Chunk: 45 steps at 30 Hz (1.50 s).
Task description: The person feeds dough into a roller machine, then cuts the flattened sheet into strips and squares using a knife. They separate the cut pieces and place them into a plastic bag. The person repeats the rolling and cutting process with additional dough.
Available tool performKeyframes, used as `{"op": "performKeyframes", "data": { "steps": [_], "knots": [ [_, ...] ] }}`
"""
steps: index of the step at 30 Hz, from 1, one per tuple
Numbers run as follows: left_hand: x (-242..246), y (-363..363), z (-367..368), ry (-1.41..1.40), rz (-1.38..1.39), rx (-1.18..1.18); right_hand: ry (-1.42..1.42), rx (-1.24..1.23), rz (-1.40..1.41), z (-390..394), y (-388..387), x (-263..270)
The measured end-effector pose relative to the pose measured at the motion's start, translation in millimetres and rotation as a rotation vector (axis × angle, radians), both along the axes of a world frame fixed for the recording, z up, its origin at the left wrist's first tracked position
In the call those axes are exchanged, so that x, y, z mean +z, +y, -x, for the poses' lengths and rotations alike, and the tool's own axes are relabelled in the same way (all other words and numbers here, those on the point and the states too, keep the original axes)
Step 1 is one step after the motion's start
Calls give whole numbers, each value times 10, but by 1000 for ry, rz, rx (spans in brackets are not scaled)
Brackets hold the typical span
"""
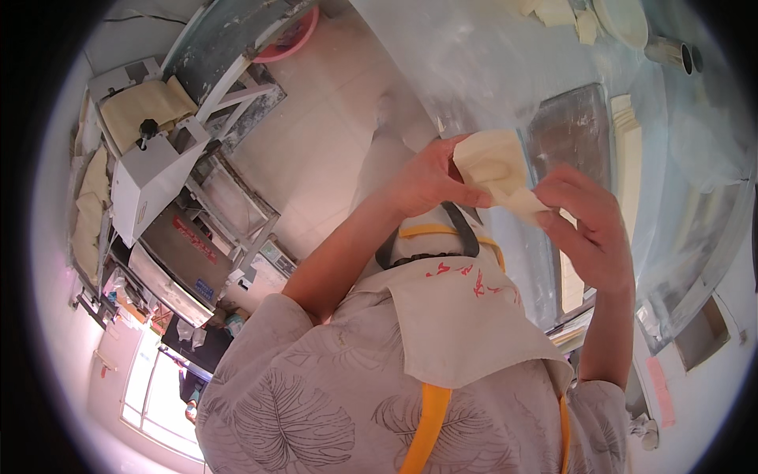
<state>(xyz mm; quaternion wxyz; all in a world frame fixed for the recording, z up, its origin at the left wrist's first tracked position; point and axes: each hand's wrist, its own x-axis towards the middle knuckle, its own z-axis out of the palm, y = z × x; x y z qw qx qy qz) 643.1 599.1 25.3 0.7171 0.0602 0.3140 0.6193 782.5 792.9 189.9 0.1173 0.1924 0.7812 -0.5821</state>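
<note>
My left hand (425, 181) holds a pale yellow piece of thin dough sheet (492, 159), thumb on the near side and fingers behind. A lower corner of the same piece is pinched between the thumb and fingers of my right hand (586, 222). The dough is bent and hangs in front of my apron (474, 332), raised near the edge of a floury worktable (468, 53). Beyond my right hand, a long stack of folded dough sheets (628, 142) lies beside a dark rectangular board (571, 127).
A white dough-rolling machine (157, 183) with a black knob stands at left, carrying a wide dough roll (145, 109). Dough pieces (553, 12) and a metal cup (669, 53) are on the table's far side. A pink basin (290, 38) sits on the tiled floor (296, 160).
</note>
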Motion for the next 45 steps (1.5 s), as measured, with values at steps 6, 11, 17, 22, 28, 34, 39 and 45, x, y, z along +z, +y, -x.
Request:
{"op": "performKeyframes", "data": {
  "steps": [6, 11, 17, 22, 28, 34, 39, 45],
  "knots": [
    [-209, -62, 176, -309, 110, 112, -109, -385, 72, 258, 187, 194],
    [-270, -113, 365, -148, 158, 140, -164, -384, -304, 546, 372, -505],
    [-219, -277, 638, -80, 266, 215, -208, -410, -233, 1017, 494, -1804],
    [-129, -336, 771, 86, 227, 216, -56, -575, -390, 1026, 530, -2540],
    [36, -413, 738, 312, 185, 318, 296, -346, -345, 942, -458, -797],
    [331, -301, 724, 311, 2, 433, 638, -356, -553, 1090, -788, -538],
    [471, -318, 727, 323, -24, 456, 655, -332, -665, 1070, -828, -457],
    [558, -382, 689, 436, -14, 461, 705, -286, -799, 1050, -901, -401]
  ]
}}
